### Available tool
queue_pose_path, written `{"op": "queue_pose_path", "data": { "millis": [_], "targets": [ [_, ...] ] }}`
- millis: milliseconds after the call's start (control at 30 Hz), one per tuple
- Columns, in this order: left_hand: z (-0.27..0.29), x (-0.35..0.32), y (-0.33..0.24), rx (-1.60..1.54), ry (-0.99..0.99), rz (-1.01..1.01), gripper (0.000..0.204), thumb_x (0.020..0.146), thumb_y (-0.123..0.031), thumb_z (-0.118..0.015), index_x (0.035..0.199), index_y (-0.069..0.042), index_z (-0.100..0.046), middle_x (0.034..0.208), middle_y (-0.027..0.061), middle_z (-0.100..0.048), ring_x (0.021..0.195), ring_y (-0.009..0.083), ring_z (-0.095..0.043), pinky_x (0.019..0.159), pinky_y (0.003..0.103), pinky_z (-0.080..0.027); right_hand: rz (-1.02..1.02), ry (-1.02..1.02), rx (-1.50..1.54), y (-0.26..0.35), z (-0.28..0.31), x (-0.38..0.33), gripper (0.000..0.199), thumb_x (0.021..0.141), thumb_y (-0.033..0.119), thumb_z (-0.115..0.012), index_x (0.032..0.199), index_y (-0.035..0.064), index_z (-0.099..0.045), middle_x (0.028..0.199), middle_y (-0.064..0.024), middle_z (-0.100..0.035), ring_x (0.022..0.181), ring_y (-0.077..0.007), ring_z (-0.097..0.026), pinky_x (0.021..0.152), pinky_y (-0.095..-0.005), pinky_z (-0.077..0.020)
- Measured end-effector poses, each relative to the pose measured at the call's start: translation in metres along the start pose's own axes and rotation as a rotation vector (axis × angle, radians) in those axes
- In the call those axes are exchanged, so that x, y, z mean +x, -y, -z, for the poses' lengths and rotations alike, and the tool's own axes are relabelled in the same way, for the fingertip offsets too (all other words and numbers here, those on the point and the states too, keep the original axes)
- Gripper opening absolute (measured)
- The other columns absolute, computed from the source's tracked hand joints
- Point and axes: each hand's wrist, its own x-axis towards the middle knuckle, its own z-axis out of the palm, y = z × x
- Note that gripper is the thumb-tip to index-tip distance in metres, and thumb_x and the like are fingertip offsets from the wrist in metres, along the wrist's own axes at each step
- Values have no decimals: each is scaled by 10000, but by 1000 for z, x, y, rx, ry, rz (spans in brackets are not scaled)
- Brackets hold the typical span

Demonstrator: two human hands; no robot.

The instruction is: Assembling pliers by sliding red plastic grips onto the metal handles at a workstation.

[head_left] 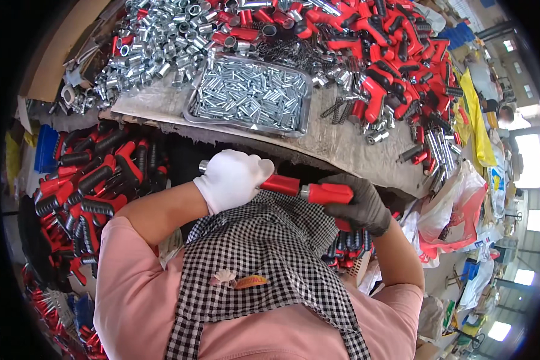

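Observation:
My left hand, in a white glove, is closed around a red tube. A short silver metal end sticks out past the other side of that glove. My right hand, in a dark grey glove, grips a red pistol-shaped handle. The handle's silver neck lines up with the tube's right end, nearly touching; whether the two are joined I cannot tell. Both pieces are held level above my checked apron, in front of the table edge.
On the worktable stands a clear tray of small metal pins. Behind it lie heaps of silver sleeves, dark springs and red handles. More red-and-black handles fill the left side. Plastic bags hang at the right.

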Motion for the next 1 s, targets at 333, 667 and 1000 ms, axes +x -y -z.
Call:
{"op": "queue_pose_path", "data": {
  "millis": [333, 667, 1000],
  "targets": [
    [-11, -10, 7, -1250, 1221, 230, 201, 756, -125, -757, 694, -49, -581, 601, -16, -556, 498, 89, -510, 462, 253, -400, 1308, 126, -1130, 10, -19, 18, 408, 631, 184, -710, 1035, 135, -687, 904, -57, -616, 801, -263, -627, 778, -444, -545],
    [5, -5, 4, 315, -24, -122, 97, 792, -180, -577, 755, -96, -609, 622, 70, -606, 538, 242, -632, 499, 381, -484, -502, 96, 916, -13, -50, 25, 427, 785, 238, -718, 1113, 18, -556, 759, -87, -608, 635, -198, -618, 598, -333, -537],
    [43, 17, 27, -741, 837, -133, 298, 736, -231, -765, 837, -15, -585, 614, 44, -569, 564, 230, -582, 565, 385, -474, 725, -164, -579, -3, -34, 27, 376, 737, 156, -735, 1095, 74, -658, 786, -57, -611, 698, -224, -621, 639, -366, -536]
  ]
}}
